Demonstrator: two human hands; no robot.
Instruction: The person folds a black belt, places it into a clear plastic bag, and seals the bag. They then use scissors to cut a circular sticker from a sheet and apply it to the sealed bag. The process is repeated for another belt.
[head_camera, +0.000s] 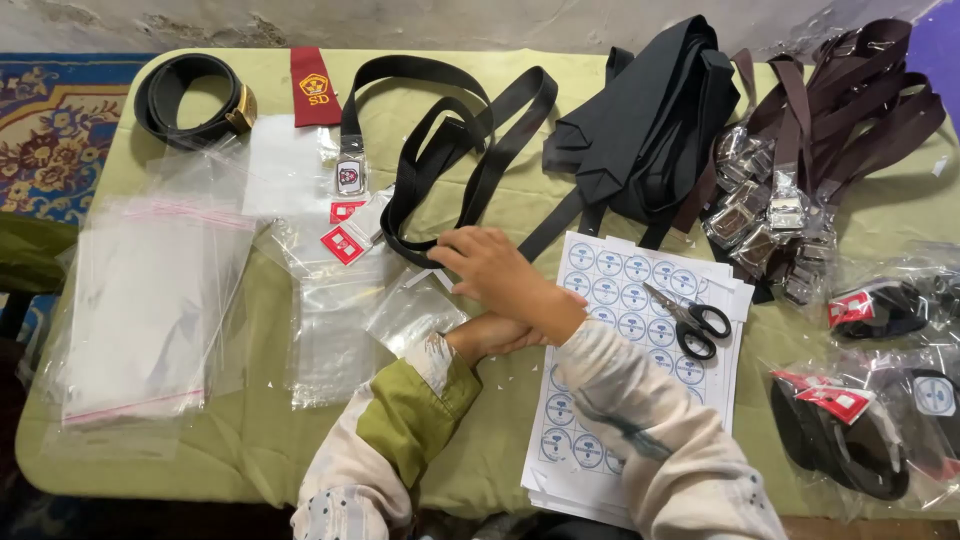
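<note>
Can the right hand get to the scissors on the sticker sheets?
Probably yes. The scissors lie uncovered on the sticker sheets, just beside the right hand, with nothing between them. The left hand lies under the right wrist.

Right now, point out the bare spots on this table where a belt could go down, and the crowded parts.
Bare green cloth shows along the near edge, between the clear plastic bags and the sticker sheets. A smaller patch lies at the far edge beside the coiled black belt. The right side is crowded: brown belts, scissors, bagged belts. The hands fill the middle.
</note>
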